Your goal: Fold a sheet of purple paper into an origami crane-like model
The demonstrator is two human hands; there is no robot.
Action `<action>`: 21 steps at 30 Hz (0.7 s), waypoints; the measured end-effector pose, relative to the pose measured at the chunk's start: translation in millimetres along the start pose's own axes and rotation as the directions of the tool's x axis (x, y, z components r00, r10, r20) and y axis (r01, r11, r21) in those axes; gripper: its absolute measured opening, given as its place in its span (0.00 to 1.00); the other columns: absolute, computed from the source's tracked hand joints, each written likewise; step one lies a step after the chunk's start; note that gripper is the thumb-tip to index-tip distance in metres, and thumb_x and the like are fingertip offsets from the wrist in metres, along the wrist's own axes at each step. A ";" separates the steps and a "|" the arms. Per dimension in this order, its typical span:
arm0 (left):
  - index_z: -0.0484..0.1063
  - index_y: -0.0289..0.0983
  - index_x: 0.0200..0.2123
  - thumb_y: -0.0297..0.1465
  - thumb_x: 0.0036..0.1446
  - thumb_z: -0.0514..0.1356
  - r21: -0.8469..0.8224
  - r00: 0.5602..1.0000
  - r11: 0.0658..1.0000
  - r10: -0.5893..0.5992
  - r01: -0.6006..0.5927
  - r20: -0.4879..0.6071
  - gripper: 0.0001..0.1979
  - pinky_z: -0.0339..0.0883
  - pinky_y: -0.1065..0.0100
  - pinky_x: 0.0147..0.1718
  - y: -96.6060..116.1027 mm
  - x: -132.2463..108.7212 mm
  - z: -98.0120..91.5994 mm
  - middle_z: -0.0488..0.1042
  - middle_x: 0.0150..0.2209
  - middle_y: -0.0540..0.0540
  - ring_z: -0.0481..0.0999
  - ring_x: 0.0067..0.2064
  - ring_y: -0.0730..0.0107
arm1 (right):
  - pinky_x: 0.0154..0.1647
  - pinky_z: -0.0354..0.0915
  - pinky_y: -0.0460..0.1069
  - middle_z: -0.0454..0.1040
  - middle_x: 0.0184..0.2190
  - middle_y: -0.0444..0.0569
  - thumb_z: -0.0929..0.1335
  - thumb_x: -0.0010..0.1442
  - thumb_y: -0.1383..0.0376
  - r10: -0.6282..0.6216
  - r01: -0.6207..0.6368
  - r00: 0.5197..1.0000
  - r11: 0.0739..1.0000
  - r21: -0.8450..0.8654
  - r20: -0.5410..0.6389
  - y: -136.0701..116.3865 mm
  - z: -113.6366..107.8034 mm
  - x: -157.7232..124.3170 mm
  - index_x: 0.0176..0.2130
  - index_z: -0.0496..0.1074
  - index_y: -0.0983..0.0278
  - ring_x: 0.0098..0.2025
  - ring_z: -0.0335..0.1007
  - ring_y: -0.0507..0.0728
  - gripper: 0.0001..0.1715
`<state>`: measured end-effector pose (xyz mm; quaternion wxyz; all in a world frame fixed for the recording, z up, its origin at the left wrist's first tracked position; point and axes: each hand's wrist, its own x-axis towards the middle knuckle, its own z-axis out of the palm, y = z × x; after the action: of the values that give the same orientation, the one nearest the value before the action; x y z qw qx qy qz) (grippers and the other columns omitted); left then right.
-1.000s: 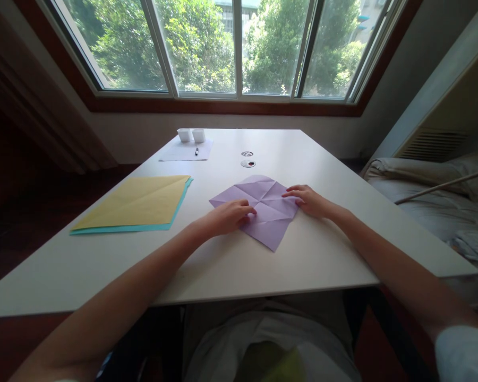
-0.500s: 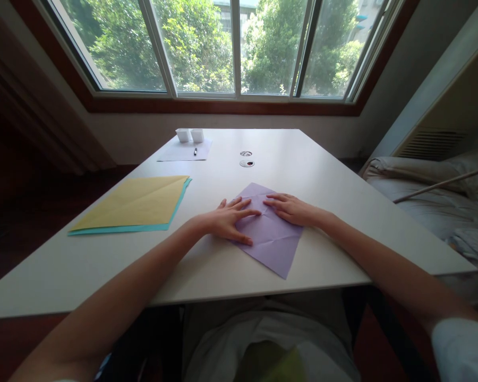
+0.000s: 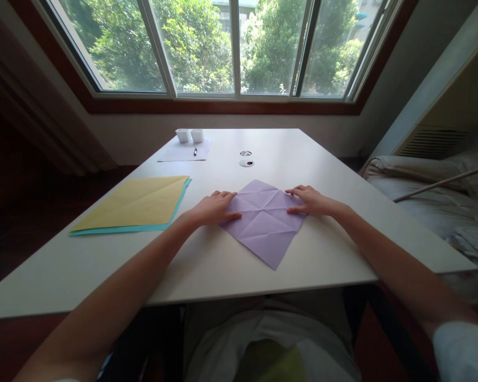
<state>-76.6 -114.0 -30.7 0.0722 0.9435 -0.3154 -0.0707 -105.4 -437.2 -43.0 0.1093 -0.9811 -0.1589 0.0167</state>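
A square sheet of purple paper (image 3: 263, 223) lies on the white table with a corner toward me, its surface marked by several creases crossing near the middle. At its left corner rests my left hand (image 3: 215, 208), thumb on the sheet and apart from the other fingers, which lie along the upper left edge. My right hand (image 3: 308, 201) is at the opposite corner, its thumb and forefinger spread apart and touching the paper. Both hands are open, and neither grips the sheet. The right corner is partly hidden under my right hand.
To the left lie yellow paper (image 3: 135, 201) and turquoise paper (image 3: 177, 209) beneath it. Farther back are a white sheet (image 3: 175, 154), a dark pen (image 3: 195, 152) and two small white containers (image 3: 197, 136). Two round pieces (image 3: 246, 163) are mid-table. The table's front edge (image 3: 263, 295) is near my body.
My hands have moved apart, from the middle of the purple paper out to its left and right corners. The sheet has turned slightly, and its near corner has shifted left.
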 end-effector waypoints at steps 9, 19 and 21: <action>0.55 0.32 0.58 0.51 0.41 0.60 -0.277 0.977 0.938 -0.210 0.208 0.021 0.45 0.62 0.65 0.43 -8.1 0.2 -8.6 0.68 0.49 0.36 0.69 0.48 0.54 | 0.44 0.63 0.53 0.68 0.42 0.57 0.68 0.45 0.44 0.077 -0.078 0.997 0.991 0.107 0.019 0.4 1.6 2.7 0.51 0.65 0.66 0.43 0.66 0.61 0.41; 0.71 0.36 0.26 0.46 0.35 0.66 -0.652 0.941 0.691 -0.320 0.312 0.110 0.20 0.55 0.72 0.20 1.5 -1.9 -15.4 0.69 0.22 0.50 0.68 0.24 0.70 | 0.43 0.63 0.53 0.69 0.40 0.55 0.69 0.43 0.44 0.080 -0.079 0.997 0.991 0.112 -0.005 -1.1 0.3 2.2 0.46 0.67 0.65 0.45 0.65 0.62 0.37; 0.71 0.36 0.24 0.45 0.36 0.66 -0.678 0.956 0.686 -0.280 0.264 0.089 0.18 0.54 0.73 0.19 1.6 -1.6 -14.6 0.68 0.21 0.50 0.67 0.24 0.72 | 0.42 0.63 0.53 0.70 0.39 0.55 0.69 0.44 0.44 0.076 -0.077 0.997 0.992 0.095 0.004 -2.0 0.1 2.4 0.46 0.67 0.64 0.44 0.65 0.63 0.37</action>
<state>-76.2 -113.0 -15.9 0.4059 0.8873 -0.1231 -0.1812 -103.8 -434.6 -42.7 0.1552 -0.9801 -0.1202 0.0287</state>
